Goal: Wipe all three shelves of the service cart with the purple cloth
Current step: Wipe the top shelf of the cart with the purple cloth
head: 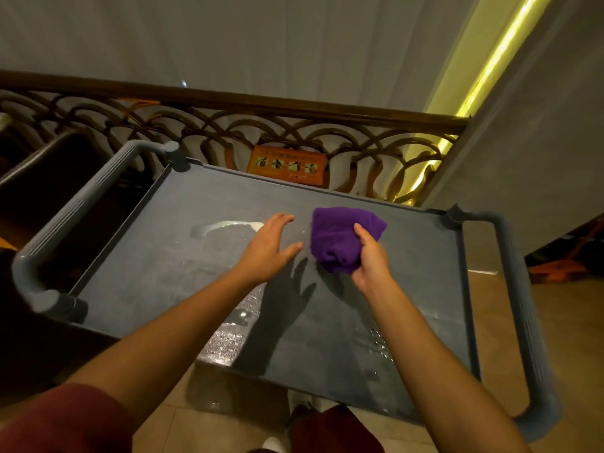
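The grey service cart's top shelf [209, 204] fills the middle of the head view, with wet streaks and droplets on it. A bunched purple cloth [336, 238] is held above the shelf's right half, with my right hand [371, 259] shut on its lower right side. My left hand [269, 248] hovers just left of the cloth, fingers spread and empty, a small gap between it and the cloth. Both hands cast shadows on the shelf. The lower shelves are hidden under the top one.
Grey cart handles stand at the left end [65, 217] and right end [519, 305]. A dark wooden railing with curved metalwork [261, 125] runs behind the cart, with an orange sign [287, 165] beyond it. A white wall [529, 142] rises at right. Tiled floor lies below.
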